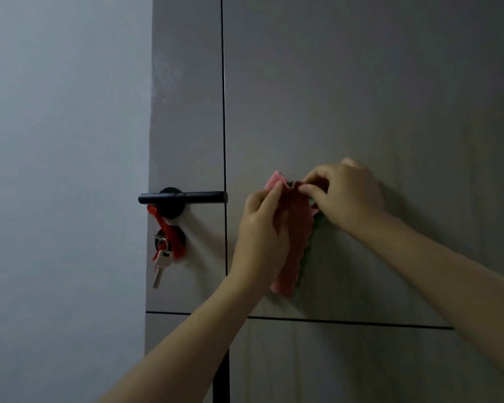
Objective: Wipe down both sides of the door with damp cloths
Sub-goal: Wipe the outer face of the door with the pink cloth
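One grey door (346, 97) is filling most of the view, and two hands are working together just right of its middle, close against the panel. The left hand (262, 228) is gripping one pink cloth (294, 237), with its fingers curled round the cloth's left edge and a fingertip reaching up to the top corner. The right hand (349, 193), at about one o'clock from the left hand, is pinching the top edge of the same cloth between thumb and fingers. The cloth is hanging down in front of the door with a scalloped right edge, and a strip of green (314, 228) is peeking out behind that edge; whether that is a second cloth or the pink one's backing cannot be told. At nine o'clock from the hands, one black lever handle (184, 197) is sticking out from the door, and at seven o'clock from it a bunch of keys (161, 260) with one red strap (169, 237) is dangling from the lock. A pale wall (64, 170) is standing beside the door's left edge.
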The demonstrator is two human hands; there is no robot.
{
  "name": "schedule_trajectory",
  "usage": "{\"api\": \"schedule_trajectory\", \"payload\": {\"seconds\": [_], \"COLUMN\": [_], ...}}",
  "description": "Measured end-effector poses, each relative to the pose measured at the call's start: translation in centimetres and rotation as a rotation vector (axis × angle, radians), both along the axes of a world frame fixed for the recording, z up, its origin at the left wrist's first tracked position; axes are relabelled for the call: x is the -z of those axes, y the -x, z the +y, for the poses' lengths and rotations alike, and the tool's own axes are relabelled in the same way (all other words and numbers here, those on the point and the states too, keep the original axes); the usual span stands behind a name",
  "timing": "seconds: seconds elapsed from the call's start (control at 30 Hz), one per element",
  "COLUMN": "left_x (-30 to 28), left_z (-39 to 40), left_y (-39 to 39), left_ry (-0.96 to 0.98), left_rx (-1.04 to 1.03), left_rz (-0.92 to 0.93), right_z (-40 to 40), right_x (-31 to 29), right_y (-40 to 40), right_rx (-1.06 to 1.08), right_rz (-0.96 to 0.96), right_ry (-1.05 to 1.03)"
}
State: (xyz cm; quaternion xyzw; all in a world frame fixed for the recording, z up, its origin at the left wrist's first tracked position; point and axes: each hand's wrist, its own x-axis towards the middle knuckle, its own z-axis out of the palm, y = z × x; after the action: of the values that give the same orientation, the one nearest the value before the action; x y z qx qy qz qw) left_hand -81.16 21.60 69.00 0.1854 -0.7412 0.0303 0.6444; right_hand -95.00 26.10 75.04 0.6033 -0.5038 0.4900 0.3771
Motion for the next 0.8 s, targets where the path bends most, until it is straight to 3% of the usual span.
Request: {"api": "schedule_trajectory", "payload": {"seconds": [0.1, 0.3, 0.43, 0.57, 0.7, 0.8], "left_x": [-0.1, -0.4, 0.0, -3.3, -6.8, -6.1], "left_z": [-1.4, -3.4, -3.8, -4.5, -4.5, -2.9], "left_y": [0.6, 2.2, 3.6, 3.1, 3.9, 6.9], "left_ry": [0.184, 0.243, 0.206, 0.141, 0.051, 0.161], "left_rx": [-0.207, -0.48, -0.488, -0.577, -0.6, -0.549], "left_rz": [-0.146, -0.283, -0.205, -0.098, 0.01, -0.042], "right_z": [-0.2, 0.3, 1.6, 3.3, 5.1, 6.3], "right_x": [-0.9, -1.9, -1.3, -1.4, -2.8, -3.5], "right_y": [-0.2, 0.7, 3.2, 5.7, 8.8, 10.5], "right_rx": [-0.032, 0.071, 0.231, 0.346, 0.458, 0.479], "right_rz": [0.076, 0.2, 0.239, 0.261, 0.181, 0.151], "right_ry": [0.047, 0.088, 0.234, 0.323, 0.296, 0.265]}}
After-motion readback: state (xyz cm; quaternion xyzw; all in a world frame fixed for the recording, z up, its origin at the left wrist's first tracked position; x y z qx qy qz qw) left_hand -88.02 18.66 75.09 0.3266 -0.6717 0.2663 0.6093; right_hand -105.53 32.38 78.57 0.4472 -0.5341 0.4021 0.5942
